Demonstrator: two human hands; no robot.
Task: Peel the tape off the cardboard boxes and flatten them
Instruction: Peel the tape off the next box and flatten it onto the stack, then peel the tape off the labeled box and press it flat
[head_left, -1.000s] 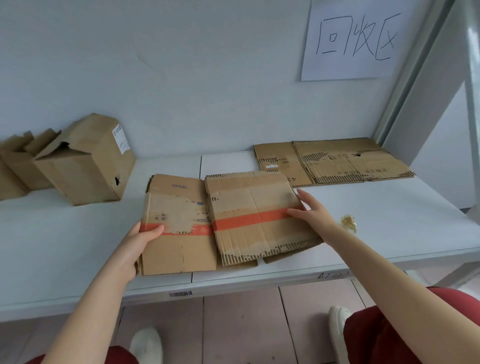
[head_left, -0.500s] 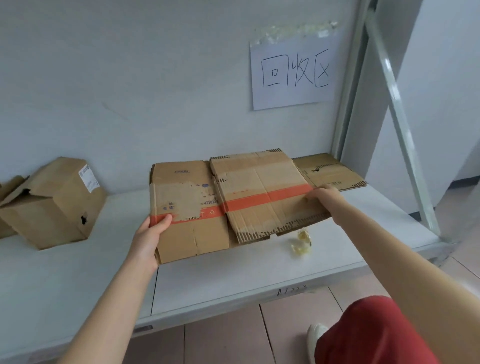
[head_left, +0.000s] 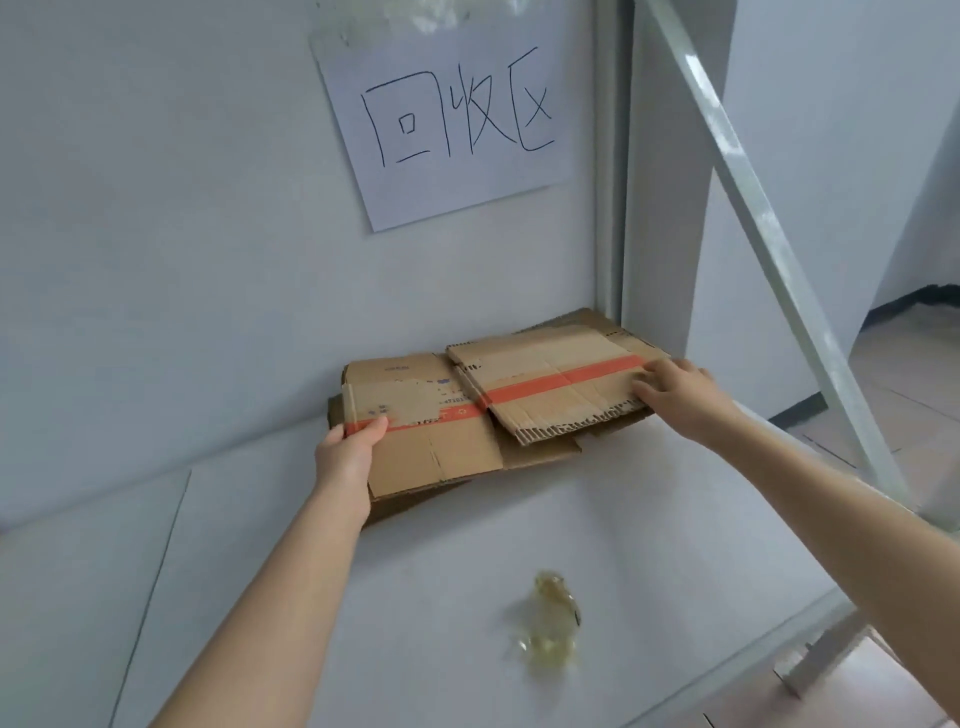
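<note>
The flattened box (head_left: 441, 431) lies at the back right corner of the shelf (head_left: 415, 597), over another flat sheet (head_left: 592, 325) beneath it. Its long axis runs left to right along the back wall, orange tape (head_left: 561, 382) following that line. Left hand (head_left: 345, 457) grasps the near left edge, thumb on top. Right hand (head_left: 675, 392) rests flat and unclenched on the right end, fingers spread over the tape. Both hands are on the piece, one at each end. A crumpled tape wad (head_left: 548, 629) lies apart near the front edge. Judgement: the piece appears about to be set down on the stack.
</note>
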